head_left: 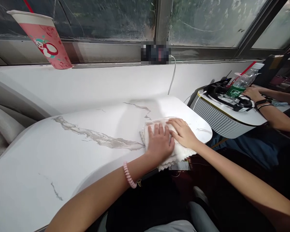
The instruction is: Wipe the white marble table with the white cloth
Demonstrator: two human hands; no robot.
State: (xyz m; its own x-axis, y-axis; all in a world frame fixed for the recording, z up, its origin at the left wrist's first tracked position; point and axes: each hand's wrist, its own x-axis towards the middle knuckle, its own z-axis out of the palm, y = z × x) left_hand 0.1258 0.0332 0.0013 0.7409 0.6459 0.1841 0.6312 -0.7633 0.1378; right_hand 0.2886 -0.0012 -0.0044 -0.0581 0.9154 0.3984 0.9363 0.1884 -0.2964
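Head view: a white cloth (pixel 182 154) lies bunched on a white, grey-veined table (pixel 74 145), at the table's rounded end and overhanging its near edge; the left hand (pixel 160 143) lies flat on the cloth's middle, fingers straight and slightly spread, palm down, gripping nothing; the right hand (pixel 182 132) lies on the cloth just right of it, fingers stretched out and together, their tips touching the left hand's knuckles, also closed around nothing. A pink coiled band (pixel 129 175) sits on the left wrist, below and left of the cloth. A small printed tag (pixel 181 166) shows at the cloth's lower edge; its writing is too small to read.

Far up and left of the cloth, a pink paper cup (pixel 44 37) stands tilted on the window sill, printed with a snowman figure, a red straw rising from it; its contents are hidden. Up and right of the cloth, a clear plastic bottle (pixel 241 82) with a green label lies on a second, ribbed-edged table (pixel 217 119); the label's characters cannot be made out; whether it holds liquid I cannot tell. Another person's hand (pixel 252 93) rests beside the bottle, dark bands on the wrist; black headphones (pixel 222 91) lie left of the bottle. A white cable (pixel 172 75) hangs down the wall above the cloth.
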